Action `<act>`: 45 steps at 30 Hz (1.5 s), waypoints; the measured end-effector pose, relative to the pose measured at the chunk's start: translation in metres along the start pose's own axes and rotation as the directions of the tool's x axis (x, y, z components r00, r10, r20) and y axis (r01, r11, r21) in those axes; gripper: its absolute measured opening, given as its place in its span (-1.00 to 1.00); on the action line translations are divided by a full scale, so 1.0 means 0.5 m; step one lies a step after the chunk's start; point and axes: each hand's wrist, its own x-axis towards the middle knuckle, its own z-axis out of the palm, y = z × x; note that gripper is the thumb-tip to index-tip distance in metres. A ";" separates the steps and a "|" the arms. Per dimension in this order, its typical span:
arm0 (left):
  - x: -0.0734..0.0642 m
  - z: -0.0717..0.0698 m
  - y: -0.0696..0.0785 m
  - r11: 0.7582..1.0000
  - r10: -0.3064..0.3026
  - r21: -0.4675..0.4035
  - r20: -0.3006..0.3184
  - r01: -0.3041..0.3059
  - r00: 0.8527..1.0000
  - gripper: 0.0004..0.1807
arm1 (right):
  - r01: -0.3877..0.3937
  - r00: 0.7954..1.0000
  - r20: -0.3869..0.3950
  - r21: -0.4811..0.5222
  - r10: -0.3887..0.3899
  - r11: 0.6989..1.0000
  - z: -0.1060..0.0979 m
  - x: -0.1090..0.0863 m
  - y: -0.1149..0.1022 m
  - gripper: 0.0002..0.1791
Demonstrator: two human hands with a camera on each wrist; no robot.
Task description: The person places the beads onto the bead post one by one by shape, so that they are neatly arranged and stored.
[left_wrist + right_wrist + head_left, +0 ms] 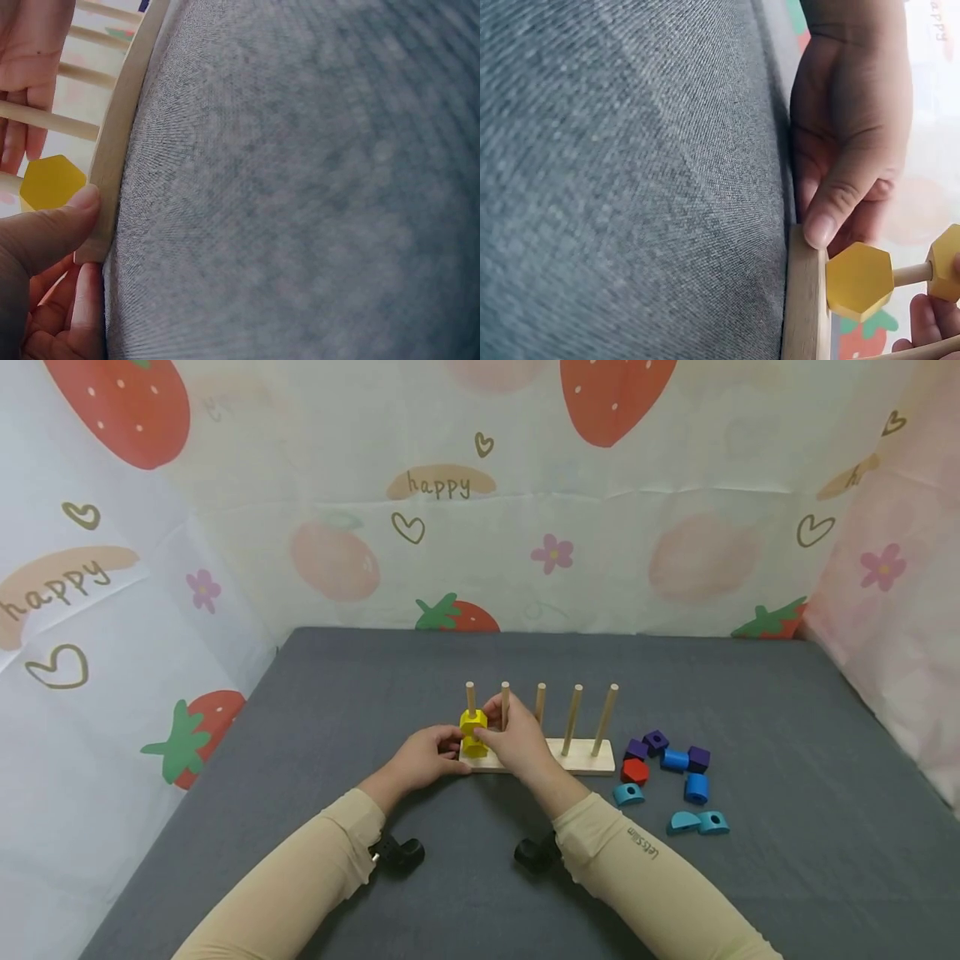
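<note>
A wooden base with upright pegs (588, 762) stands in front of me. My left hand (420, 758) grips its left end, the thumb on the front edge and the fingers behind, as the right wrist view shows. Low on the leftmost peg, against the base, sits a yellow hexagonal block (859, 279). Higher on that same peg, a second yellow hexagonal block (472, 722) is pinched by my right hand (522, 742). A gap of bare peg (913, 274) separates the two blocks. The other pegs carry no blocks.
Right of the base lie loose blocks: purple cubes (698, 759), blue cylinders (696, 788), a red hexagonal block (634, 771) and light-blue half-round blocks (713, 822). A grey cloth (465, 902) covers the table. Printed curtains (637, 602) hang behind it and at both sides.
</note>
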 end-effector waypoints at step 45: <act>0.002 0.004 -0.002 1.000 -0.018 0.002 -0.011 0.018 1.000 -0.50 | 0.089 0.995 0.028 0.186 -0.095 0.978 -0.044 -0.014 -0.059 -0.42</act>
